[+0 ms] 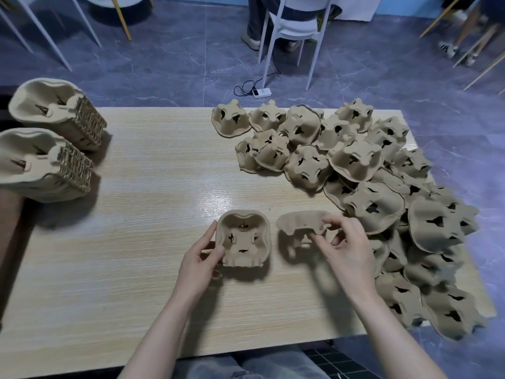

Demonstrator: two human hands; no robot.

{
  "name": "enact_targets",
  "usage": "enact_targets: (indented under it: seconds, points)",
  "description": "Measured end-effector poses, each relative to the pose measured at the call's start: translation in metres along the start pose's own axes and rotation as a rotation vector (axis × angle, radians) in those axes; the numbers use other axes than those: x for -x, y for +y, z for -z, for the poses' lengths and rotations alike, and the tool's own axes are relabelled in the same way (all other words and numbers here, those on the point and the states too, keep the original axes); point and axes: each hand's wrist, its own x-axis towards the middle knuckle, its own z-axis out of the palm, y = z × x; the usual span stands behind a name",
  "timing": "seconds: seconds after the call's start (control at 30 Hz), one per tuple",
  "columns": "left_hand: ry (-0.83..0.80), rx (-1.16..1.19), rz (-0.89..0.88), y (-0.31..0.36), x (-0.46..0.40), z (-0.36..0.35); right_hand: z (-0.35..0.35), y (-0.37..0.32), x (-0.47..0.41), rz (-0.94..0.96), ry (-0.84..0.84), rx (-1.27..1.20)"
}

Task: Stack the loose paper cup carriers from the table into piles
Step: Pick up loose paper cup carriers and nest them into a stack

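Near edge of the wooden table (pixel 114 269): two forearms reach in from below; the left hand (pixel 200 259) grips the left rim of an upturned carrier (pixel 244 237), thumb on its near-left corner and fingers curled behind the wall, hollow side facing up and nothing visible inside it; the carrier rests on the table. Just to its right, the right hand (pixel 345 246) pinches the near edge of a second carrier (pixel 299 231) between thumb and fingertips, this one tilted with its rim raised, blurred in outline, apart from the first. Right side, near to far: a loose heap of carriers (pixel 382 203), mostly bottoms up, overlapping and spilling past the table's right edge. Far left: two tall nested piles (pixel 52 149), hollows upward, standing side by side at the table's left edge. Beyond the table: grey floor, a white chair (pixel 295 26) with a seated person's legs, and a white power strip (pixel 261 93) with black cable.
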Motion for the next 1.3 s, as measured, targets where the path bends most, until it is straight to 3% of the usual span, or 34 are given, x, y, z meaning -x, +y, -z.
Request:
enact_targets:
  seconds: [0.13,0.33,0.7,0.93,1.03,1.17,1.3]
  points:
    - [-0.025,-0.022,-0.007,0.004,0.001,0.000,0.005,-0.018,0.010,0.038,0.093,-0.188]
    - [-0.052,-0.046,-0.005,0.011,0.000,0.003,-0.029,-0.043,0.032,0.200,0.055,-0.233]
    - [-0.178,-0.075,-0.030,0.025,-0.007,0.014,-0.071,-0.032,0.063,0.263,-0.030,0.019]
    - [-0.193,-0.063,0.052,0.026,-0.015,0.019,-0.066,-0.041,0.073,0.021,-0.025,-0.004]
    - [-0.208,-0.073,0.052,0.025,-0.017,0.020,-0.071,-0.041,0.064,-0.193,-0.144,0.021]
    - [-0.235,-0.072,0.025,0.024,-0.021,0.023,-0.082,-0.044,0.051,-0.423,-0.268,-0.274]
    - [-0.263,-0.089,0.018,0.021,-0.027,0.024,-0.085,-0.046,0.054,-0.465,-0.188,-0.405]
